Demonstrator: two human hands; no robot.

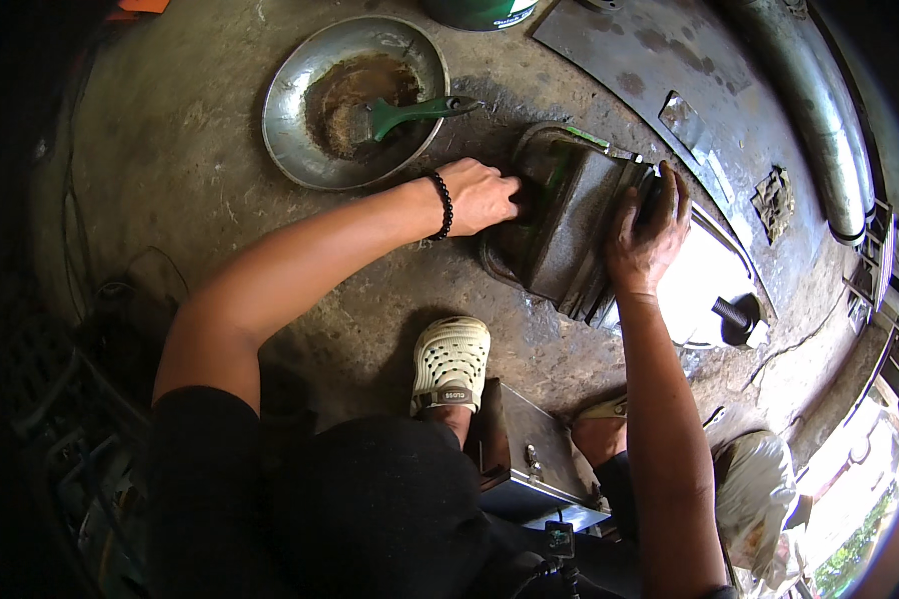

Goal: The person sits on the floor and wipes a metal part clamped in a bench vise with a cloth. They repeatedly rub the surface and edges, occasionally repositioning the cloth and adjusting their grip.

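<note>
A dark, greasy, box-shaped metal part [581,225] lies tilted on the floor between my hands. My left hand [476,197], with a black bead bracelet at the wrist, reaches into the shadow at its left end. Its fingers are curled, and their tips are hidden. My right hand [649,235] grips the part's right end, its fingertips dark with grime. Left of the part, a metal pan [285,125] holds brown residue, with a green-handled brush [410,115] lying across its rim.
A large bolt [733,315] lies right of the part. Behind are a metal sheet [629,50], a green bucket [479,12] and a thick metal pipe [829,130]. Close to my clog [451,359] stands a metal box [534,439]. Another person's trousers [754,479] show at lower right.
</note>
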